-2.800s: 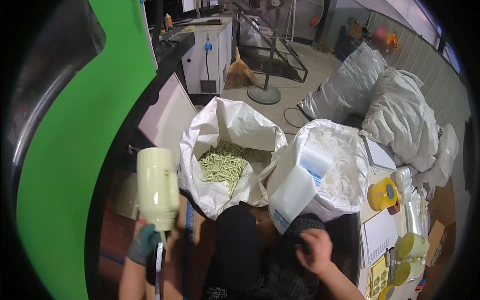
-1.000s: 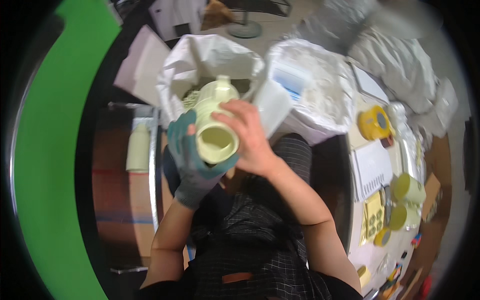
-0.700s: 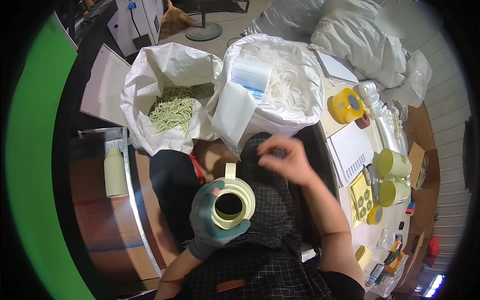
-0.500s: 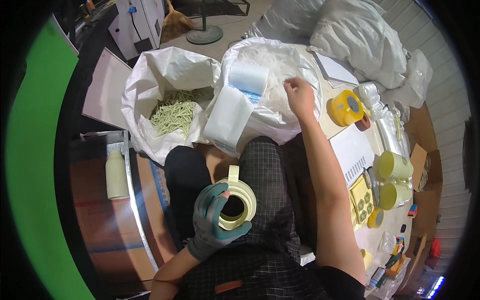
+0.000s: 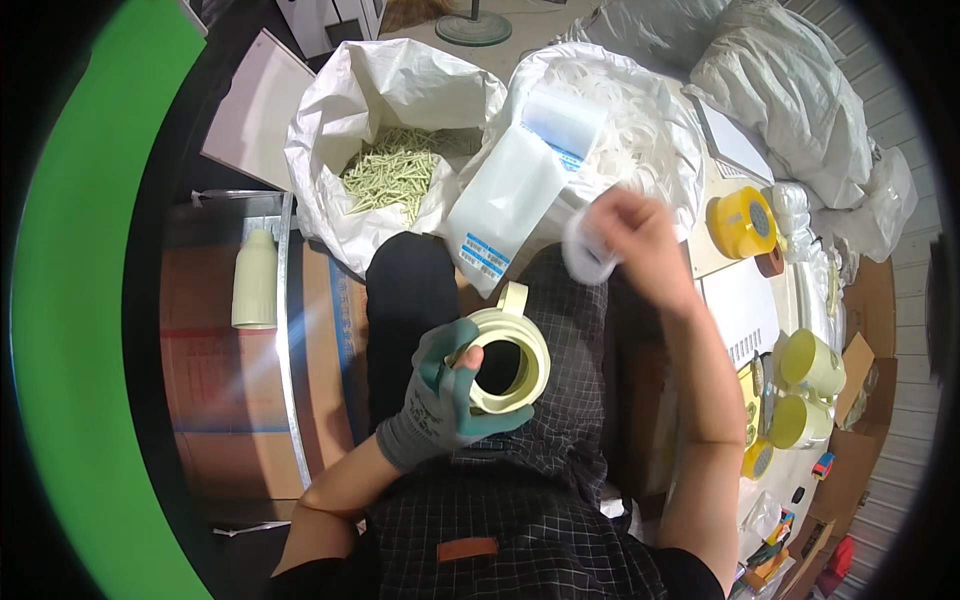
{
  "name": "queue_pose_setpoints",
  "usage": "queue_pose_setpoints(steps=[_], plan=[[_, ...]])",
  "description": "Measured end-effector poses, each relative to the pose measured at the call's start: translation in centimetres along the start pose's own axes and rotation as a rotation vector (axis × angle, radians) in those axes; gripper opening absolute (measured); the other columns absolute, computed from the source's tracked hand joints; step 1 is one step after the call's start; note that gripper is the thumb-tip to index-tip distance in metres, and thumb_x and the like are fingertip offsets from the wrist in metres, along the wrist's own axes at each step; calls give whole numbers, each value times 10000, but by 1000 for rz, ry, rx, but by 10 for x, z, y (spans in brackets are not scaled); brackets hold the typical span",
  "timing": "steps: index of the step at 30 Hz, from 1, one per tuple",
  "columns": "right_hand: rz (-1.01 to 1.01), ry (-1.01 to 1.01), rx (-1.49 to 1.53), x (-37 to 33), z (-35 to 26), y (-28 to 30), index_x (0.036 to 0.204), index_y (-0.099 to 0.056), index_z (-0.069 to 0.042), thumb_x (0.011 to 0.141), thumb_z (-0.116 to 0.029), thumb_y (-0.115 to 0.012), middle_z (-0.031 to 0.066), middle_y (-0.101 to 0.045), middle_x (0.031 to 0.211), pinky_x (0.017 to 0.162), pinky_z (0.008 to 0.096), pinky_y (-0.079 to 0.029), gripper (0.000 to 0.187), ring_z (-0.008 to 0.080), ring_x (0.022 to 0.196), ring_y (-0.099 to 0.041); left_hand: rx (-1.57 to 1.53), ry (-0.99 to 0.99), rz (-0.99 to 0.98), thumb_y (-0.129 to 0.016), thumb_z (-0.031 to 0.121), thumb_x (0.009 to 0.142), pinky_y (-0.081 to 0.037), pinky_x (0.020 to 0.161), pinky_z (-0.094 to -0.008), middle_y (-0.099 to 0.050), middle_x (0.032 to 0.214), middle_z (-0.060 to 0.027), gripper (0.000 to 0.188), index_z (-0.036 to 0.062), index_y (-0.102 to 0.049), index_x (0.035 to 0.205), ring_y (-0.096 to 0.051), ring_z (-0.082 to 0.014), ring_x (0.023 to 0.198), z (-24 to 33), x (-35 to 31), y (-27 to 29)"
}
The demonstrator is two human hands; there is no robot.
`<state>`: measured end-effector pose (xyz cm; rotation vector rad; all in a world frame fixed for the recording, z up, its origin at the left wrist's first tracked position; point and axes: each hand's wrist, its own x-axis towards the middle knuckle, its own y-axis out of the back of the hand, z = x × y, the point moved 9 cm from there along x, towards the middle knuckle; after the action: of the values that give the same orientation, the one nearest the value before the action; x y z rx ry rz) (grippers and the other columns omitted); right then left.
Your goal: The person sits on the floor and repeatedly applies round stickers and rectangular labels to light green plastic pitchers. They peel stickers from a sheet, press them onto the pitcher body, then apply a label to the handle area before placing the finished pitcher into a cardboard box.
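Note:
My left hand point(image 5: 440, 392), in a grey and green work glove with a bare thumb tip, grips a pale yellow-green plastic collar point(image 5: 536, 352) with a loop handle and a wide round opening. The collar is held above my lap. To its upper right, my bare right hand point(image 5: 640, 240) pinches a translucent white ring point(image 5: 582, 258), blurred by motion. Beyond that hand stands a white sack point(image 5: 690, 150) full of similar translucent rings point(image 5: 630, 135). A label roll point(image 5: 562, 115) lies on this sack, its white strip point(image 5: 505, 195) hanging toward my knees.
Left of the ring sack, another white sack point(image 5: 325, 140) holds pale green sticks point(image 5: 390, 175). A pale green bottle point(image 5: 255, 285) lies at the left. The table on the right bears a yellow tape roll point(image 5: 740, 222), yellow-green cups point(image 5: 810, 362) and papers point(image 5: 745, 305).
My right hand has come from over the ring sack toward my lap, and a translucent ring now shows in it. The view has shifted; my left hand keeps its hold on the collar.

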<state>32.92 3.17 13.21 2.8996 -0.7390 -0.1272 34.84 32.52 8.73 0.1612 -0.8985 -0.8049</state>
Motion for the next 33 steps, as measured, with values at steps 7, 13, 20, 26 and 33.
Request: queue_pose_setpoints(steps=[7,13,20,26,33], plan=[[-316,-79,-124,-67,-5,-98,1057,-698,-15,950,-30,-836,-44,-615,782,632,238,-444,175,17,712,-542,289,-40,-216,-899,456,832,-569,1062,-543,-724,1179,-69,436,91,-828,1059,-693,-394,1204,21,28,8],[-351,856,-854,-130,-58,-126,1020,-760,-76,845,-284,-868,52,-705,1037,684,354,-553,292,219,832,-679,271,-49,-216,-872,480,798,-597,1004,-535,-714,1045,-74,436,74,-786,932,-701,-395,1158,18,27,15],[-410,1002,-954,-151,-54,-127,1054,-773,-28,857,-303,-829,68,-758,1207,781,328,-569,344,198,948,-680,287,-59,-250,-821,448,783,-599,1022,-539,-702,1060,-99,396,74,-774,902,-687,-402,1185,20,33,13],[-312,891,-981,-144,-51,-120,1127,-765,-67,785,-412,-865,52,-732,1204,962,398,-511,497,263,1093,-656,316,31,-294,-807,461,796,-524,1118,-596,-670,1134,-108,402,70,-764,879,-657,-399,1179,9,37,12],[-333,706,-901,-136,-31,-129,968,-684,-101,643,-336,-934,40,-636,1034,843,415,-486,472,264,947,-575,507,10,-362,-786,418,905,-391,1214,-670,-688,1092,-115,454,36,-786,1150,-655,-362,1169,27,53,15]])
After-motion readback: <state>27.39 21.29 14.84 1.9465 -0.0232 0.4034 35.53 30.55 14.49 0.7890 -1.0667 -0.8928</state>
